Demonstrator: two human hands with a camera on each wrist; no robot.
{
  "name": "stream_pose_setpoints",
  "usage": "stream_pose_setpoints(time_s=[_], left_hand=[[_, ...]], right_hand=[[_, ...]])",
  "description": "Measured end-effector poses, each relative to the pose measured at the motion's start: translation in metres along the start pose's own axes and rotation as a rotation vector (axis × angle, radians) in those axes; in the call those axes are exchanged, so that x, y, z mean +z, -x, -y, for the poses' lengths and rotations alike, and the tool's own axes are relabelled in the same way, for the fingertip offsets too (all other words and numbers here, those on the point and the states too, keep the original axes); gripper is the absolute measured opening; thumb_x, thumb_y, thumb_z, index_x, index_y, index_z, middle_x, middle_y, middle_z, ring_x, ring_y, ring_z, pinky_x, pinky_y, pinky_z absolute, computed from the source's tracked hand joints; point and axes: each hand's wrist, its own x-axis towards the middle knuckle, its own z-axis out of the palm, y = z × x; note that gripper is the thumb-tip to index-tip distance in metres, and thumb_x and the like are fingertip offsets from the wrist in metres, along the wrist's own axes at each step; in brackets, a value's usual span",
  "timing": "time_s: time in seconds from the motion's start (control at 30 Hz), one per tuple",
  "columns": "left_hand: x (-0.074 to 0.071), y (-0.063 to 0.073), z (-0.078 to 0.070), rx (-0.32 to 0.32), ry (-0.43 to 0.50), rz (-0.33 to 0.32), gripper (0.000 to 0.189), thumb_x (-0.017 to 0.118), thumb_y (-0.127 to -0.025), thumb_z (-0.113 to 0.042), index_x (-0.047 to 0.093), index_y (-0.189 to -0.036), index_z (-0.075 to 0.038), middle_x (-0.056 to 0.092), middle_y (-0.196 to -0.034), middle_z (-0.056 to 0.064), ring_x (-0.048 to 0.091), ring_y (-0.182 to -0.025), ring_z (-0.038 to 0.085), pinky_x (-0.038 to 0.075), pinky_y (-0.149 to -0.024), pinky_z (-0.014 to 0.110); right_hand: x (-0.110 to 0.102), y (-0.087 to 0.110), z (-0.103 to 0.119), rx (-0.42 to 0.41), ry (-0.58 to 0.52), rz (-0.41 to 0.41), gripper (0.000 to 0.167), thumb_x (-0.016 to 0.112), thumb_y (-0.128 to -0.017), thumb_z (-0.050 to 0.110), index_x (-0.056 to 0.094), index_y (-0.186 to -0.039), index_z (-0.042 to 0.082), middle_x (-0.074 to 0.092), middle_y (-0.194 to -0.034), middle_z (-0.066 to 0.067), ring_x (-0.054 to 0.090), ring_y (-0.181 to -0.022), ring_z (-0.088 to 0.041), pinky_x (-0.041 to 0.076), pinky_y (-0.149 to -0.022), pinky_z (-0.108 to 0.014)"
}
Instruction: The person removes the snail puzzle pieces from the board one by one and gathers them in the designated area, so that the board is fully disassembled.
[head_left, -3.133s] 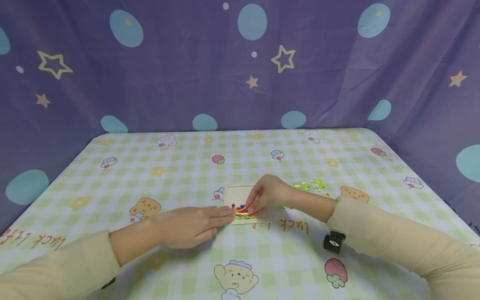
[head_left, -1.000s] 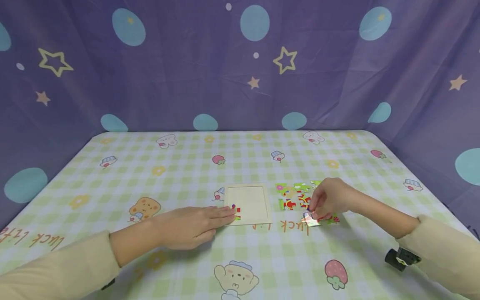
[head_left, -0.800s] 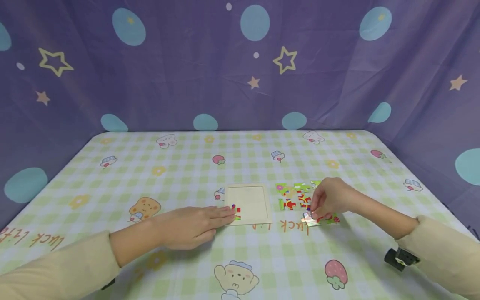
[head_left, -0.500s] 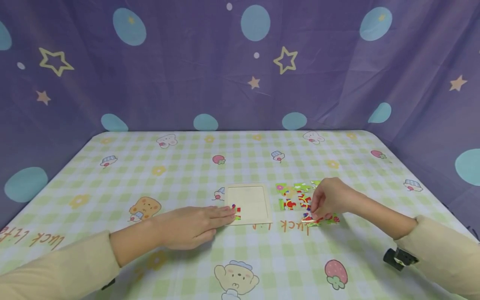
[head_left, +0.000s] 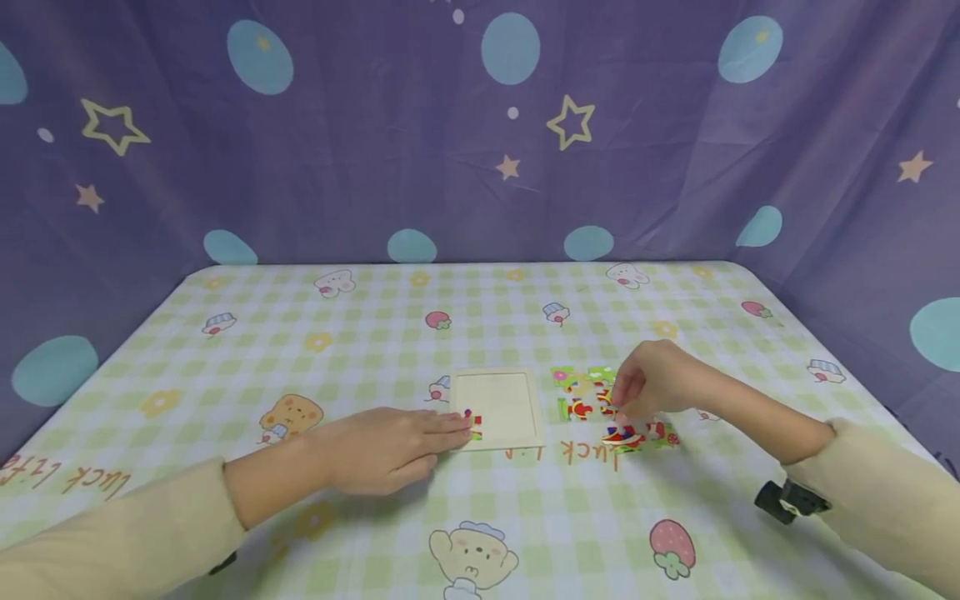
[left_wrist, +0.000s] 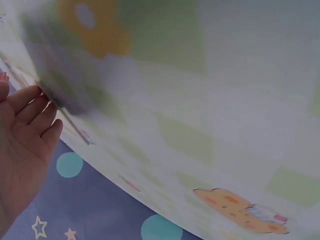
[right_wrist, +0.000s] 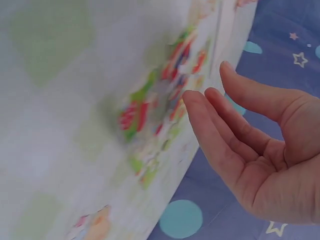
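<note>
My left hand lies with straight fingers over the left edge of a square wooden puzzle tray. A small red, blue and green puzzle piece sits in the tray's near left corner, partly hidden by the fingertips. To the right of the tray, my right hand hovers over a group of loose puzzle pieces. In the right wrist view, thumb and fingers of this hand stand apart with nothing between them. A red and blue piece lies just below its fingertips. The hand covers some pieces behind it.
A green and white checked tablecloth with printed cartoons covers the table. Behind it hangs a purple curtain with stars and blue dots. A dark wrist camera is strapped under the right sleeve.
My right hand has gone from the tray to the loose pieces, bringing the red and blue piece out. It has just let go of that piece and risen slightly. The left hand stays put.
</note>
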Motion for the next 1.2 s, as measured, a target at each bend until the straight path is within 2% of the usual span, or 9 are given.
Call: stream_pose_setpoints(time_s=[0.33, 0.7, 0.9, 1.07, 1.2], left_hand=[[-0.007, -0.004, -0.001, 0.014, -0.025, 0.002, 0.044, 0.032, -0.102, -0.023, 0.048, -0.143, -0.014, 0.044, -0.151, 0.001, 0.044, -0.139, 0.022, 0.040, -0.113, 0.042], [-0.007, -0.005, -0.003, 0.007, -0.048, 0.009, 0.045, 0.035, -0.102, -0.030, 0.047, -0.143, -0.014, 0.045, -0.150, 0.002, 0.045, -0.139, 0.020, 0.041, -0.112, 0.040], [-0.007, -0.004, -0.002, -0.004, -0.056, 0.010, 0.046, 0.039, -0.102, -0.035, 0.045, -0.144, -0.017, 0.046, -0.150, 0.002, 0.046, -0.138, 0.020, 0.043, -0.111, 0.041], [-0.007, -0.002, -0.002, -0.014, -0.056, 0.006, 0.047, 0.040, -0.102, -0.038, 0.046, -0.144, -0.018, 0.046, -0.150, 0.001, 0.046, -0.138, 0.019, 0.044, -0.109, 0.042], [-0.007, 0.002, -0.002, -0.009, -0.069, -0.007, 0.047, 0.042, -0.101, -0.038, 0.048, -0.142, -0.017, 0.047, -0.149, 0.003, 0.049, -0.135, 0.023, 0.046, -0.107, 0.043]], right_hand=[[0.010, -0.021, 0.035, -0.087, -0.046, 0.030, 0.016, 0.083, -0.072, 0.012, 0.073, -0.083, 0.007, 0.074, -0.075, 0.001, 0.062, -0.063, -0.003, 0.052, -0.060, -0.019], [0.032, -0.051, 0.073, -0.169, -0.039, 0.034, 0.016, 0.083, -0.072, 0.011, 0.074, -0.084, 0.010, 0.073, -0.076, 0.002, 0.062, -0.065, -0.003, 0.051, -0.063, -0.016], [0.040, -0.063, 0.084, -0.218, -0.025, 0.040, 0.016, 0.083, -0.072, 0.011, 0.075, -0.085, 0.010, 0.072, -0.074, 0.003, 0.059, -0.065, -0.002, 0.050, -0.064, -0.015], [0.046, -0.069, 0.092, -0.222, 0.008, 0.040, 0.020, 0.083, -0.073, 0.013, 0.074, -0.091, 0.011, 0.070, -0.072, 0.004, 0.056, -0.064, -0.001, 0.047, -0.063, -0.014], [0.050, -0.073, 0.098, -0.222, 0.010, 0.064, 0.023, 0.082, -0.074, 0.013, 0.074, -0.096, 0.011, 0.070, -0.074, 0.003, 0.056, -0.065, -0.002, 0.046, -0.064, -0.013]])
